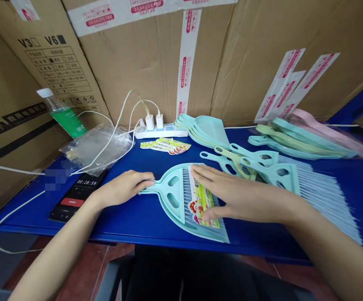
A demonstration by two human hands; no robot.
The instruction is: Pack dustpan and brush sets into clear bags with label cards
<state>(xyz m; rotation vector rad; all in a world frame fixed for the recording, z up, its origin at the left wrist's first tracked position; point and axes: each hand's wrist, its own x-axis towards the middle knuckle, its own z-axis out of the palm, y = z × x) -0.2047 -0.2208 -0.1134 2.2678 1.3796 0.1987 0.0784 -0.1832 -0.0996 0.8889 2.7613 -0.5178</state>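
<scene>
1. A bottle (62, 113) leans at the desk's (137, 217) back left corner, beside clear bags (101, 146); a phone (77, 194) lies near the left front edge.
2. The left hand (123, 188) grips the dustpan's (177, 200) handle, fingers curled around it, near the front edge.
3. A power strip (161, 131) and loose labels (165, 145) lie along the back edge.
4. The right hand (234, 194), fingers flat and spread, presses a label (200, 198) onto the brush bristles lying in the dustpan.
5. Stacked dustpans (205, 129) and brushes (282, 173) lie to the right.
6. More dustpans (307, 138) fill the back right corner.
</scene>
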